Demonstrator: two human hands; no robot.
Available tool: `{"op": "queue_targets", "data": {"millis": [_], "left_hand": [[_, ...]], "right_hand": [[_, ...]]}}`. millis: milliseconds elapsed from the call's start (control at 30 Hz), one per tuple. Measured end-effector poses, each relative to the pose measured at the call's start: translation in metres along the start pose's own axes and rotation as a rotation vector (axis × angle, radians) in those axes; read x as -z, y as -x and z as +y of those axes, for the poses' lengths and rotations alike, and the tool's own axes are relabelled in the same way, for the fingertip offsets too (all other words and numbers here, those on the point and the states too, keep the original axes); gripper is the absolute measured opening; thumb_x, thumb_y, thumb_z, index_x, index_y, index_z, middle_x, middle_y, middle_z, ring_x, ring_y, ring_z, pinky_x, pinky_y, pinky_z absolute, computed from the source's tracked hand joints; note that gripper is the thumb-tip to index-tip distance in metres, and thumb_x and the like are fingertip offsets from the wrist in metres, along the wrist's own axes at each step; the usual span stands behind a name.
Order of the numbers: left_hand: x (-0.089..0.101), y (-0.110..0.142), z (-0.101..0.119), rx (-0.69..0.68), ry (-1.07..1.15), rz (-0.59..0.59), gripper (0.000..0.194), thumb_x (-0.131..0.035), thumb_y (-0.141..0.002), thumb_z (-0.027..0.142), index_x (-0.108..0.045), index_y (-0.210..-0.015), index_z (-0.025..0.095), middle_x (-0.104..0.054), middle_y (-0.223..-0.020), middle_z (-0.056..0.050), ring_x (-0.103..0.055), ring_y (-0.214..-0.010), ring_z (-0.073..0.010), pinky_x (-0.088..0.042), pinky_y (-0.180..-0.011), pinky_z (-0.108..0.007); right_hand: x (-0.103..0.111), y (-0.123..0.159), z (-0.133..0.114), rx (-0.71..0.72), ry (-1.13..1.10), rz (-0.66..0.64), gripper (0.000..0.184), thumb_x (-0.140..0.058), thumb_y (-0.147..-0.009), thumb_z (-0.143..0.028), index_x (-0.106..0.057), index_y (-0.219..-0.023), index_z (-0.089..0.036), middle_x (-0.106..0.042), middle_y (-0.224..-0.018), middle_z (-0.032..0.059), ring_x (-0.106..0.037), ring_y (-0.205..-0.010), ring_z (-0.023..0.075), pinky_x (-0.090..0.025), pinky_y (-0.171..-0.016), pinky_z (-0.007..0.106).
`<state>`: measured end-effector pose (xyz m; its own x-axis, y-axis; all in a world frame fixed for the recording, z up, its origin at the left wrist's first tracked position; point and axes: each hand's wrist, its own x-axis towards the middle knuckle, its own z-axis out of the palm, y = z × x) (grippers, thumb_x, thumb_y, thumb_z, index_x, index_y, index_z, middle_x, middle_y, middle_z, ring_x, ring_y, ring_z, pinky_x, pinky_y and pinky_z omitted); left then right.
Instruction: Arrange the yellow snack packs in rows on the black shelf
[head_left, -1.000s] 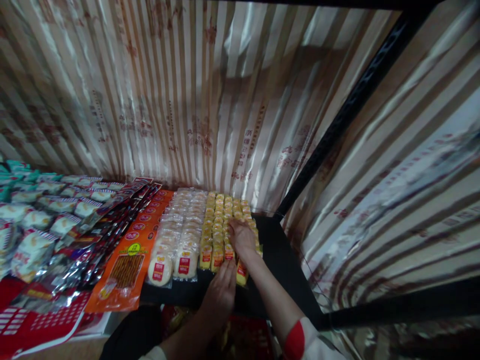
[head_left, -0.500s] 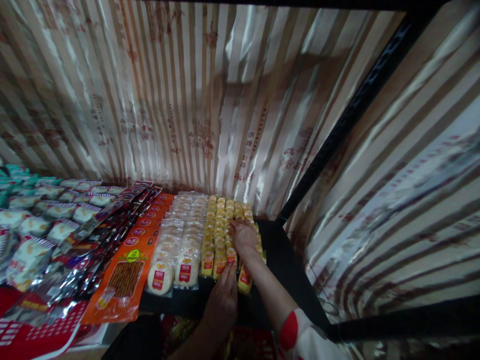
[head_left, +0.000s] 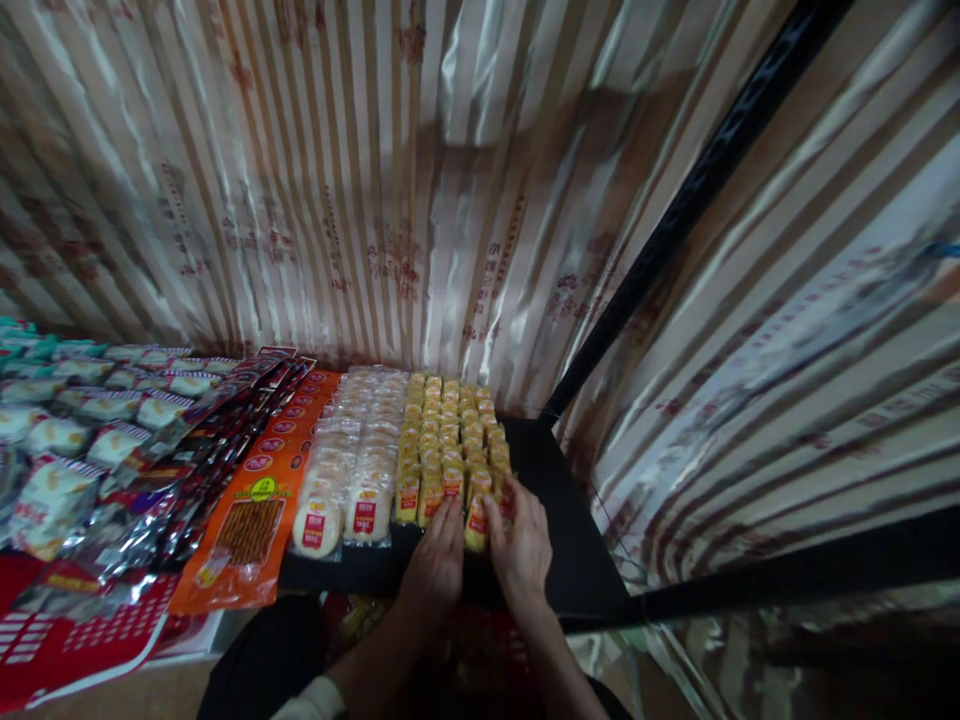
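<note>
Rows of small yellow snack packets (head_left: 431, 440) stand packed together on a black shelf (head_left: 577, 540). My left hand (head_left: 435, 565) lies against the front of these rows, its fingers stretched out and touching a packet with a red label. At the right front corner, my right hand (head_left: 523, 545) has its thumb and fingers bent around a yellow packet (head_left: 501, 505) in the outermost row. Most of that packet is hidden by the fingers. Just left of it, another front packet (head_left: 477, 515) leans slightly and sticks out toward me.
Clear-wrapped round white crackers (head_left: 364, 480) stand in two rows to the left. Beyond them lie an orange snack bag (head_left: 247, 540), dark red bags and white pouches (head_left: 56, 510). A red basket (head_left: 82, 640) is at lower left. A black post (head_left: 675, 240) and striped sheeting (head_left: 360, 180) bound the shelf.
My right hand has come back from the top of the yellow rows to their right front corner. My left hand stays at the front. The view has shifted slightly.
</note>
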<state>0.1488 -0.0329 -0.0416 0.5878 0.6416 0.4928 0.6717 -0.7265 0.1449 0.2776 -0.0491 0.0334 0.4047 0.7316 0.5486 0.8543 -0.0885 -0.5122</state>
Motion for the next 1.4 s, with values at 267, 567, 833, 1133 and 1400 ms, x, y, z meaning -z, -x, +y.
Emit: {"op": "queue_targets", "data": {"millis": [267, 567, 833, 1133, 1400], "left_hand": [[0.008, -0.002, 0.0, -0.024, -0.006, 0.037, 0.052, -0.027, -0.089, 0.009, -0.026, -0.14, 0.002, -0.038, -0.142, -0.02, -0.03, -0.136, -0.0249, -0.043, -0.103, -0.042], [0.011, -0.002, 0.002, 0.004, -0.011, 0.03, 0.05, -0.028, -0.089, 0.009, -0.034, -0.138, 0.006, -0.038, -0.142, -0.018, -0.033, -0.135, -0.0241, -0.041, -0.103, -0.037], [-0.001, 0.002, 0.004, -0.126, -0.07, 0.082, 0.047, -0.025, -0.094, 0.018, -0.032, -0.14, 0.013, -0.053, -0.133, -0.008, -0.044, -0.127, -0.015, -0.04, -0.102, -0.027], [-0.012, 0.003, 0.019, -0.095, -0.065, 0.106, 0.051, -0.026, -0.088, 0.009, -0.034, -0.138, 0.008, -0.052, -0.133, -0.012, -0.045, -0.126, -0.02, -0.043, -0.1, -0.034], [-0.009, -0.012, 0.017, -0.054, -0.052, 0.107, 0.048, -0.03, -0.085, 0.01, -0.048, -0.13, 0.008, -0.056, -0.129, -0.012, -0.049, -0.123, -0.0207, -0.045, -0.099, -0.033]], "right_hand": [[-0.012, 0.04, 0.011, 0.053, 0.048, -0.063, 0.044, -0.037, -0.091, -0.045, -0.051, -0.123, -0.017, -0.066, -0.105, 0.0122, -0.06, -0.094, 0.022, -0.049, -0.08, 0.033], [-0.019, 0.02, 0.007, -0.009, -0.054, -0.104, 0.035, -0.038, -0.09, -0.036, -0.056, -0.112, -0.016, -0.066, -0.103, 0.0116, -0.062, -0.089, 0.0209, -0.05, -0.079, 0.034], [-0.011, 0.019, 0.01, 0.031, -0.054, -0.134, 0.03, -0.036, -0.09, -0.026, -0.065, -0.094, -0.018, -0.069, -0.095, 0.0091, -0.063, -0.084, 0.0186, -0.05, -0.077, 0.03], [0.006, -0.02, 0.006, 0.163, 0.097, -0.162, 0.032, -0.042, -0.09, -0.023, -0.064, -0.113, -0.02, -0.067, -0.11, 0.0038, -0.051, -0.096, 0.0207, -0.047, -0.084, 0.03], [0.0, -0.041, 0.001, 0.184, 0.103, -0.275, 0.032, -0.042, -0.089, -0.021, -0.066, -0.11, -0.026, -0.071, -0.099, -0.0003, -0.051, -0.092, 0.0207, -0.047, -0.077, 0.029]]}}
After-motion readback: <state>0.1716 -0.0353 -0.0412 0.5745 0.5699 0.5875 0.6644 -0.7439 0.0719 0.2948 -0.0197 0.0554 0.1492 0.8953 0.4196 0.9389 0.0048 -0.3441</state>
